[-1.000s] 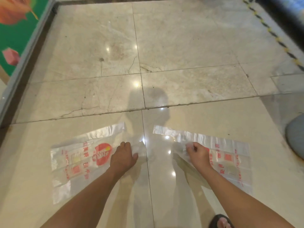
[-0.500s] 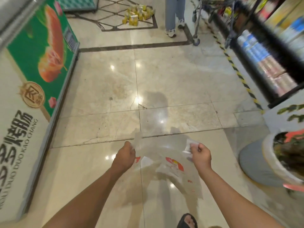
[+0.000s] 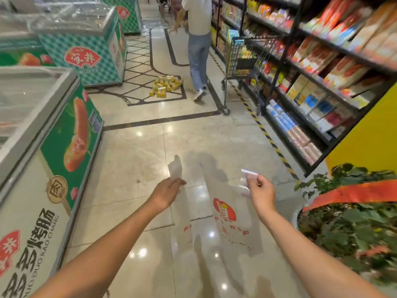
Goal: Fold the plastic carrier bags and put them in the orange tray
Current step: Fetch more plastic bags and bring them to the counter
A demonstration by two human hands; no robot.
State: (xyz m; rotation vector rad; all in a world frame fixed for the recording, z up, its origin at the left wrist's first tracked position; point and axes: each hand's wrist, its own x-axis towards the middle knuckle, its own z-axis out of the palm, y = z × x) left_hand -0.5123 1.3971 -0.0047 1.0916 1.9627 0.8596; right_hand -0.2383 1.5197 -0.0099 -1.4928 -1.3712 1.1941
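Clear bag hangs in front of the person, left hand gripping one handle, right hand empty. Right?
No: the head view shows the right hand pinching the other handle. The clear bag hangs in front of the person, left hand gripping one handle.

Open floor (image 3: 137, 160) ahead; freezer (image 3: 43, 147) crowds the left, potted plant (image 3: 352, 222) and shelves (image 3: 311, 93) the right.

Clear red-printed carrier bag (image 3: 225, 216), hanging spread
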